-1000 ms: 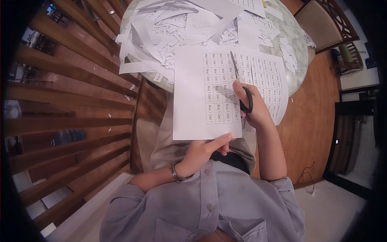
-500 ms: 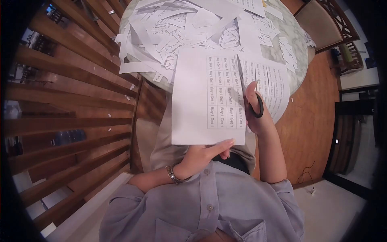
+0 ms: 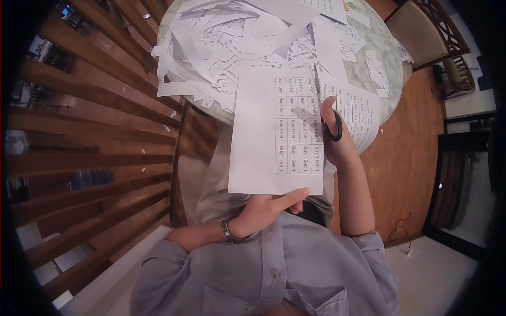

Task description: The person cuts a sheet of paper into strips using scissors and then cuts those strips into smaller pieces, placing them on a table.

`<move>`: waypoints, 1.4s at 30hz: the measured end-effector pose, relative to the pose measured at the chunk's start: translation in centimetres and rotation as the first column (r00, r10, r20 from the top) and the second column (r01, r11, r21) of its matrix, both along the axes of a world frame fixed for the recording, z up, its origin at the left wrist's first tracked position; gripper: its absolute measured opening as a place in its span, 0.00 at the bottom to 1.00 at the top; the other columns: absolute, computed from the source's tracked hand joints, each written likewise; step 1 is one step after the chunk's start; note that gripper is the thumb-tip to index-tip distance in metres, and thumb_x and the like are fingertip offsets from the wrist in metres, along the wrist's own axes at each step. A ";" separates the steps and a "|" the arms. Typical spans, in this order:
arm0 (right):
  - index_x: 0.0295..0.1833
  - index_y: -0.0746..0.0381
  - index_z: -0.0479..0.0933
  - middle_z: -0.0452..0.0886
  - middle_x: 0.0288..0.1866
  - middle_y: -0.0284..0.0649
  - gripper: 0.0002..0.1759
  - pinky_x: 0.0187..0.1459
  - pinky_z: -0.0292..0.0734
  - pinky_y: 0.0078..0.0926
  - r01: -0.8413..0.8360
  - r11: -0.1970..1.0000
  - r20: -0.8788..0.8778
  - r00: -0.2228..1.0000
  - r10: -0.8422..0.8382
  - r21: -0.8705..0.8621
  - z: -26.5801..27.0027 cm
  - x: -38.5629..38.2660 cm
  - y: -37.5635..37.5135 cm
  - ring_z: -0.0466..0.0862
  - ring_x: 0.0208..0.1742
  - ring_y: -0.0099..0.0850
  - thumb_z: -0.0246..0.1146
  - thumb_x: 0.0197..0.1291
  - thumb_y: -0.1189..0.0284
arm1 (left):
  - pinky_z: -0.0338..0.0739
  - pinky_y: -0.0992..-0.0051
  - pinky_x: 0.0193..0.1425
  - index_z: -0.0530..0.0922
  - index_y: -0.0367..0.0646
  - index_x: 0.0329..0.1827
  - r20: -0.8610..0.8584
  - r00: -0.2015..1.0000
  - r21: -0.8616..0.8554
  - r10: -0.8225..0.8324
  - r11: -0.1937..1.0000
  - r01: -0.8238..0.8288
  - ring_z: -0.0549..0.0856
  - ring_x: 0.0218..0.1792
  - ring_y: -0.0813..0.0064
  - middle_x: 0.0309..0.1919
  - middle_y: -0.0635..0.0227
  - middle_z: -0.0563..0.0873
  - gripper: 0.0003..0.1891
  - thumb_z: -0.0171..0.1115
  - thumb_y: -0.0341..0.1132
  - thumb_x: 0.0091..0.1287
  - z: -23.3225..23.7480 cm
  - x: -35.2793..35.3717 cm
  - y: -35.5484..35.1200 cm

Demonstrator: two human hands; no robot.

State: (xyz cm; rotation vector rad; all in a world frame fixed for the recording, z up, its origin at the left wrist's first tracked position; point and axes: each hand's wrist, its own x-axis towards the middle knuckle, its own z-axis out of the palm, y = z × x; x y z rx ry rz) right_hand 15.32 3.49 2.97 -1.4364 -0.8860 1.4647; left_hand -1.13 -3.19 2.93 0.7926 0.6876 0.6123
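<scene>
We see, at centre, a matt white paper sheet [image 3: 258, 137]. To its right are scissors [image 3: 340, 126] with a glossy black plastic handle. At the top, matt paper scraps [image 3: 221, 37] lie on a smooth, mottled table [image 3: 390, 55]. Lower down are a shiny metal watch [image 3: 227, 230] and a soft grey cloth shirt [image 3: 295, 268]. The polished wood floor [image 3: 408, 158] is on the right.

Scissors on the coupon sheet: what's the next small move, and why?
Probably a snip forward along the printed column line: the scissors in the right hand sit in the sheet between two columns, and the left hand steadies its near edge.
</scene>
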 end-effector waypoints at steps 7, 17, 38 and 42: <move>0.40 0.75 0.70 0.75 0.30 0.41 0.45 0.25 0.70 0.18 -0.003 1.000 -0.053 0.999 0.003 0.009 0.6 -0.3 -0.2 0.75 0.28 0.23 0.47 0.45 0.35 | 0.73 0.83 0.29 0.74 0.34 0.35 0.000 1.000 -0.023 -0.019 1.000 0.019 0.75 0.24 0.84 0.22 0.70 0.77 0.09 0.54 0.33 0.60 0.2 0.0 0.1; 0.39 0.75 0.70 0.75 0.29 0.42 0.42 0.26 0.69 0.18 -0.021 1.000 0.025 0.999 0.021 0.006 1.0 -0.5 -0.2 0.74 0.27 0.23 0.50 0.47 0.39 | 0.73 0.83 0.29 0.74 0.33 0.36 0.003 1.000 -0.049 -0.010 0.999 0.010 0.75 0.24 0.84 0.23 0.69 0.77 0.09 0.54 0.32 0.60 0.2 0.0 0.1; 0.37 0.71 0.69 0.65 0.18 0.30 0.19 0.09 0.57 0.11 -0.067 0.986 0.061 0.996 0.058 0.155 3.3 8.0 -7.1 0.67 0.08 0.18 0.59 0.47 0.65 | 0.74 0.83 0.36 0.76 0.31 0.38 -0.059 0.998 -0.035 -0.038 0.999 0.036 0.79 0.30 0.80 0.28 0.62 0.81 0.10 0.55 0.31 0.59 -1.7 -0.5 0.7; 0.40 0.69 0.68 0.65 0.20 0.29 0.19 0.10 0.58 0.10 -0.090 0.994 0.214 0.974 0.075 0.061 2.3 7.0 -4.9 0.67 0.09 0.16 0.61 0.47 0.66 | 0.73 0.84 0.37 0.76 0.30 0.39 -0.064 0.994 0.043 -0.090 0.995 0.093 0.79 0.32 0.81 0.30 0.62 0.82 0.10 0.57 0.28 0.57 -2.2 -1.3 0.3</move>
